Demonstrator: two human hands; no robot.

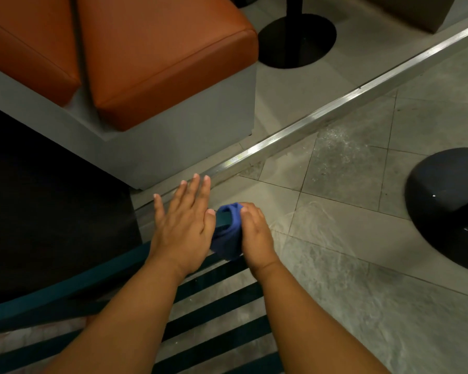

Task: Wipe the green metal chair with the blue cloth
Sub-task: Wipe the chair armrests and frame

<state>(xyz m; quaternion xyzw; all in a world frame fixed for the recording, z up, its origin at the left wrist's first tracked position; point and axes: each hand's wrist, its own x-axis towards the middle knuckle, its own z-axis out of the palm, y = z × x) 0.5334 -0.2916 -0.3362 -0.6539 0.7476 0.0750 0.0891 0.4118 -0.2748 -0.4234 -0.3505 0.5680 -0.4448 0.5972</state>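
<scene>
Blue cloth (229,233) wrapped over green chair (65,290) corner; right hand (256,236) clamps it, left hand (183,220) flat.

Bunched blue cloth (227,236) wraps the green slatted chair's (97,282) corner.

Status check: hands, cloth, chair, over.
Right hand grips blue cloth around green chair corner. Left hand flat, open on frame. Nothing blocking.
</scene>
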